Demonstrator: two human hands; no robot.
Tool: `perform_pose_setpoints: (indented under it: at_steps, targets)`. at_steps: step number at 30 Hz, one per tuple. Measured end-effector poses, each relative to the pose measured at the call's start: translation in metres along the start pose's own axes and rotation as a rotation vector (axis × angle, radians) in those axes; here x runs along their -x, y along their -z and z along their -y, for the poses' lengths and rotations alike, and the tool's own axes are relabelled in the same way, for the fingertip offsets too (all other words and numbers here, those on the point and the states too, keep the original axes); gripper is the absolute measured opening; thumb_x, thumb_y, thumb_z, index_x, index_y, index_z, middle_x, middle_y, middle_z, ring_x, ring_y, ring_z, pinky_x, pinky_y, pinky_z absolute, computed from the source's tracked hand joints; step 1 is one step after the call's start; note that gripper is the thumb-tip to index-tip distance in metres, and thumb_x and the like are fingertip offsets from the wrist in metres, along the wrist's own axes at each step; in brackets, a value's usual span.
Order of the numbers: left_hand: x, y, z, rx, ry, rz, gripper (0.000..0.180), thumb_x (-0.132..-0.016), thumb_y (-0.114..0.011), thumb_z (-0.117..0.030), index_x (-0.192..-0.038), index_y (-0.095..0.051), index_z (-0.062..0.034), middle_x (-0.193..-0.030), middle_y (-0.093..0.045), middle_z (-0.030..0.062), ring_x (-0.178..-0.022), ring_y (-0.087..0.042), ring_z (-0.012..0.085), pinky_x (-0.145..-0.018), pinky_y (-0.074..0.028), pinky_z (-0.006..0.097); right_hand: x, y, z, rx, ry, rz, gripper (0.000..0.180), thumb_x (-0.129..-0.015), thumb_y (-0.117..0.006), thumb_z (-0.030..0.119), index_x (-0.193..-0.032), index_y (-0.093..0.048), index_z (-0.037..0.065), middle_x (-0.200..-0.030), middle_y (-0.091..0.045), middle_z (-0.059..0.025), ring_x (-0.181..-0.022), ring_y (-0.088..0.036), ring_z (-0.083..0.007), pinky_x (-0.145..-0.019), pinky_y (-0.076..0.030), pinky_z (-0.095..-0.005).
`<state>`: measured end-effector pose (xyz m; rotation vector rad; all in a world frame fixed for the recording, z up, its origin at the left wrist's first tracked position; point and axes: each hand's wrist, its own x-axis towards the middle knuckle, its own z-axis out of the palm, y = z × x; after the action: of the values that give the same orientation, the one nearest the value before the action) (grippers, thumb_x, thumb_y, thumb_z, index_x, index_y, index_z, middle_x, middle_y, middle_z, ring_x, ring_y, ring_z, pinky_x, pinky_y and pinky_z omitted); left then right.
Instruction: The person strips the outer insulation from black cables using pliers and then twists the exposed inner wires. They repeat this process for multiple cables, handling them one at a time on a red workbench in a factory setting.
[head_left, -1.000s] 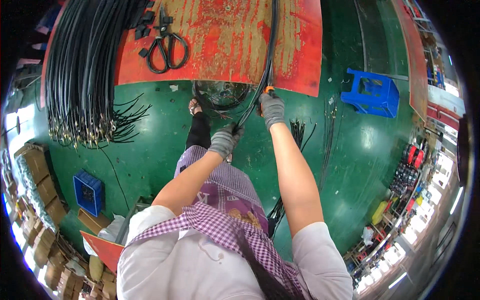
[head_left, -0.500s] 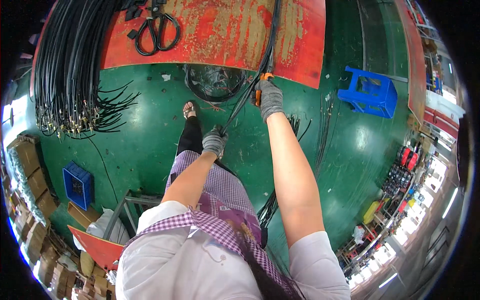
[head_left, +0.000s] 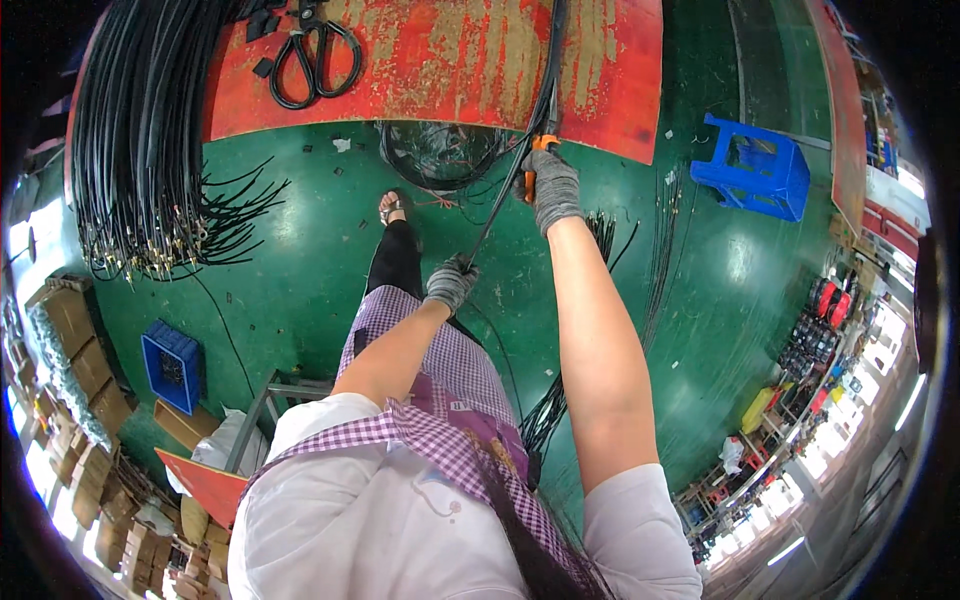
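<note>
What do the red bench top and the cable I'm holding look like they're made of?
Bench top: probably painted board or sheet; the red coat is worn to yellowish-brown patches. Cable: apparently black rubber or plastic sheathing, smooth and matte, stretched between left hand and right hand.

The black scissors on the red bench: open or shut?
Shut. The scissors lie flat on the red bench, their two black loop handles side by side and touching; the blades run off the top edge, so the tips are hidden.

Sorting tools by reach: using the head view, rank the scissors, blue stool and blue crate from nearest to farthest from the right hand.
1. Blue stool, to the right of the right hand, on the floor.
2. Scissors, up-left on the red board.
3. Blue crate, far lower-left.
</note>
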<state>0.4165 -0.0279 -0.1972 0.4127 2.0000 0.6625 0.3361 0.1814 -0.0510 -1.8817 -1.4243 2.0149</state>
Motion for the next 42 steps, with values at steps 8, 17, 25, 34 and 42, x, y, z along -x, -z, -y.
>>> perform_pose_setpoints:
  at_steps: [8, 17, 25, 34, 42]
  targets:
    - [-0.002, 0.028, -0.022, 0.115, 0.091, 0.181, 0.026, -0.071, -0.057, -0.028, -0.085, -0.055, -0.0068, -0.072, -0.058, 0.0107, -0.062, -0.054, 0.0245, -0.058, -0.043, 0.035, -0.020, 0.004, -0.022, -0.005, 0.094, -0.018, 0.012, -0.063, -0.057, 0.016, -0.065, -0.053, 0.005, -0.053, -0.048, -0.0039, -0.041, -0.045, -0.0156, -0.040, -0.039, -0.0302]
    - [-0.014, 0.015, -0.047, 0.251, 0.041, 0.327, 0.030, -0.073, -0.058, -0.031, -0.091, -0.058, -0.0063, -0.069, -0.058, 0.0040, -0.058, -0.053, 0.0142, -0.055, -0.044, 0.031, -0.005, -0.004, -0.006, 0.043, 0.049, -0.048, 0.010, -0.068, -0.053, 0.014, -0.068, -0.051, 0.004, -0.051, -0.048, -0.0065, -0.038, -0.048, -0.0157, -0.033, -0.041, -0.0261]
    - [0.004, -0.028, -0.023, 0.492, 0.067, 0.305, 0.019, -0.075, -0.058, -0.020, -0.085, -0.058, -0.0036, -0.066, -0.055, 0.0027, -0.056, -0.049, 0.0124, -0.052, -0.041, 0.027, 0.007, -0.007, 0.005, 0.025, 0.015, -0.065, 0.010, -0.066, -0.054, 0.014, -0.066, -0.052, 0.005, -0.051, -0.049, -0.0058, -0.036, -0.046, -0.0158, -0.034, -0.041, -0.0282]
    - [0.006, -0.034, -0.020, 0.300, 0.104, 0.219, 0.020, -0.078, -0.054, -0.021, -0.090, -0.054, -0.0052, -0.065, -0.054, 0.0031, -0.055, -0.047, 0.0132, -0.051, -0.040, 0.028, -0.002, 0.000, -0.002, 0.073, 0.067, -0.018, 0.011, -0.067, -0.054, 0.016, -0.063, -0.053, 0.006, -0.050, -0.050, -0.0050, -0.038, -0.048, -0.0151, -0.035, -0.041, -0.0289]
    - [0.013, 0.044, -0.099, 0.637, 0.183, 0.163, 0.029, -0.076, -0.057, -0.027, -0.084, -0.055, 0.0004, -0.064, -0.055, 0.0051, -0.048, -0.045, 0.0128, -0.045, -0.039, 0.029, -0.003, -0.001, -0.004, -0.011, 0.082, 0.019, 0.011, -0.064, -0.056, 0.014, -0.063, -0.052, 0.004, -0.048, -0.047, -0.0055, -0.036, -0.045, -0.0160, -0.033, -0.038, -0.0290]
